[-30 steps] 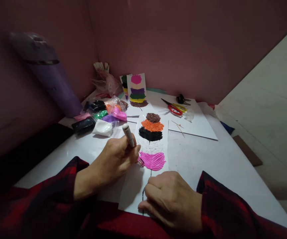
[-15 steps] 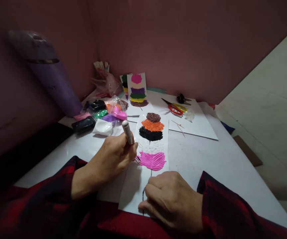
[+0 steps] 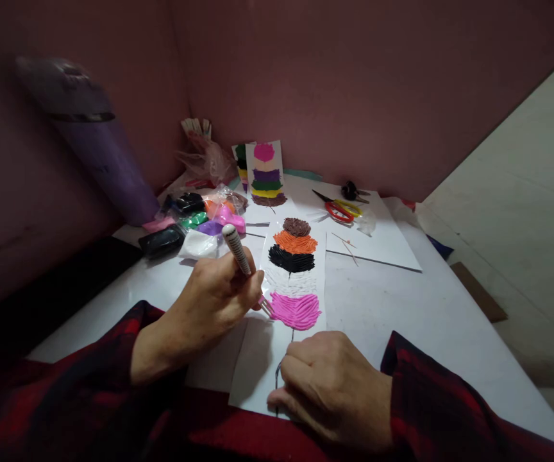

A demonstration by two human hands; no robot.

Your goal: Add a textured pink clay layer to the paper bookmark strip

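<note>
On the white table (image 3: 377, 295), my paper (image 3: 252, 378) runs long-ways away from me, tipping a bit right. My right hand (image 3: 332, 385) sits curled on the paper's near end; I can't tell if it has anything. By the paper's left edge, my left hand (image 3: 204, 308) is wrapped round a tool (image 3: 242, 258), handle (image 3: 232, 237) leaning up left, prongs (image 3: 266, 306) pointing down right at the pink patch (image 3: 296, 312).

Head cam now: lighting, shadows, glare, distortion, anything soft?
Head view: dim overall; dark shadow on the paper strip beside the left hand; pale sheen on the tabletop at left; purple bottle looks stretched and soft toward the left edge; pink ridges fairly crisp.
</note>
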